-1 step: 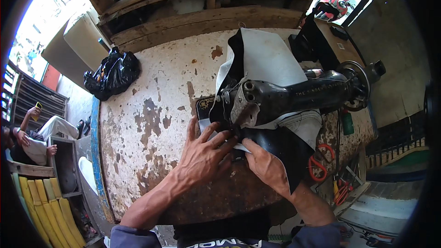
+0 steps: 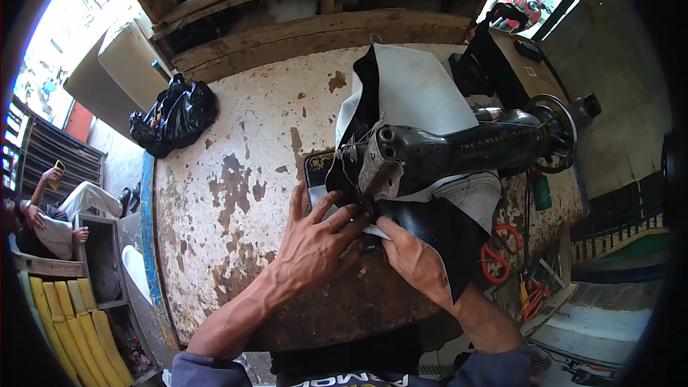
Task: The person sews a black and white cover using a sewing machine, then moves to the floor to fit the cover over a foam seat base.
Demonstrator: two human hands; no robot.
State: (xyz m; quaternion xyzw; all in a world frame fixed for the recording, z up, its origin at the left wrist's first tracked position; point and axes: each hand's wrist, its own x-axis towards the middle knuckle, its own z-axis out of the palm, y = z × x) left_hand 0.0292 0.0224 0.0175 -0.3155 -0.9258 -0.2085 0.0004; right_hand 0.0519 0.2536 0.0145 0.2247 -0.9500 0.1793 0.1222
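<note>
A black sewing machine (image 2: 494, 145) stands on the table, its head (image 2: 383, 168) above a black, leather-like sheet with a white back (image 2: 437, 226). My left hand (image 2: 315, 244) lies spread just in front of the head, fingertips pressing the sheet's edge; its thumb is mostly hidden. Close beside it, my right hand (image 2: 416, 254) pinches the sheet, thumb on top and fingers tucked under a fold. Behind the machine arm, more of the material stands up, pale side (image 2: 416, 86) showing. Loose thread hangs by the head. The needle's tip is hidden by the head and my fingers.
The worn table (image 2: 244, 244) has peeling paint. A black plastic bag (image 2: 175, 115) sits at its far left. Red-handled scissors (image 2: 502, 254) lie right of my right hand, near a green bottle (image 2: 542, 192). A person (image 2: 61, 211) sits beyond the left edge.
</note>
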